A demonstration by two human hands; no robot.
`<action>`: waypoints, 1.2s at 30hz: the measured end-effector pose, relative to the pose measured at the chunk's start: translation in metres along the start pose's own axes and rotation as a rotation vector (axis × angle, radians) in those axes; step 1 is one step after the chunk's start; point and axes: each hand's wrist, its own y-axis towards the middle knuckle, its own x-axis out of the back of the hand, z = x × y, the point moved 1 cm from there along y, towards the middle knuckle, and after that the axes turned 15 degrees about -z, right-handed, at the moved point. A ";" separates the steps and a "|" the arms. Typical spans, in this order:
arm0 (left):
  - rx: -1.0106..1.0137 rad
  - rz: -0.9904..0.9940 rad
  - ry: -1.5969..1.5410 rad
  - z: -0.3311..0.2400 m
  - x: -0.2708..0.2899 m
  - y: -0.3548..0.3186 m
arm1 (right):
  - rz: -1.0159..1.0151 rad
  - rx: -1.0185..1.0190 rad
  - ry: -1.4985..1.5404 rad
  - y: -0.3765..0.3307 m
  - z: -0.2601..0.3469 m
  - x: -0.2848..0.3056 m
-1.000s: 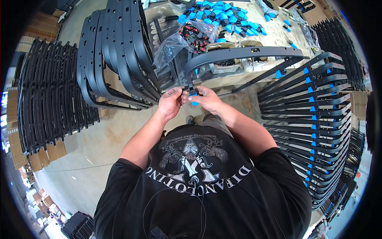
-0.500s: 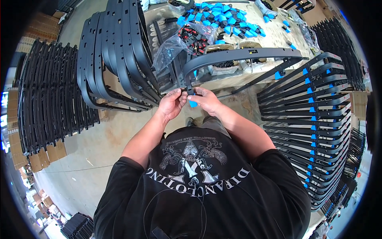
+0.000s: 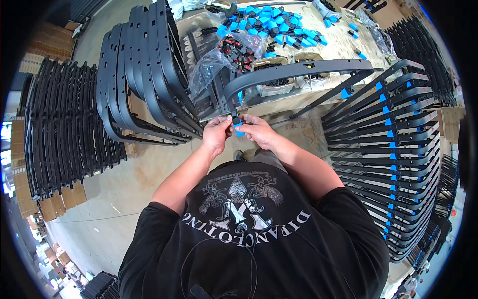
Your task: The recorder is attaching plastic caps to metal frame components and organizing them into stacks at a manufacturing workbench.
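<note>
A curved black metal frame [image 3: 286, 72] lies across the table's near edge, its near end between my two hands. At that end sits a small blue block-like piece [image 3: 239, 129] with a dark part above it. My right hand [image 3: 261, 134] pinches the blue piece from the right, fingertips closed on it. My left hand [image 3: 216, 135] is closed on the left side of the same end, thumb and fingers together. What lies inside its fingers is hidden.
The worktable [image 3: 343, 47] carries a heap of blue pieces [image 3: 274, 22], a plastic bag with red and black parts [image 3: 238, 51], and boxes of small black parts [image 3: 275, 79]. Black frames stand stacked at left [image 3: 142, 65] and, with blue pieces on them, at right [image 3: 393, 154].
The blue piece at the frame's end shows more fully between my hands. My right fingers have shifted onto its side. The whole scene has moved slightly from a small head movement.
</note>
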 end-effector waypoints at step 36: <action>-0.986 -0.024 0.760 -0.023 -0.013 -0.043 | 0.008 0.041 0.348 -0.009 0.006 0.011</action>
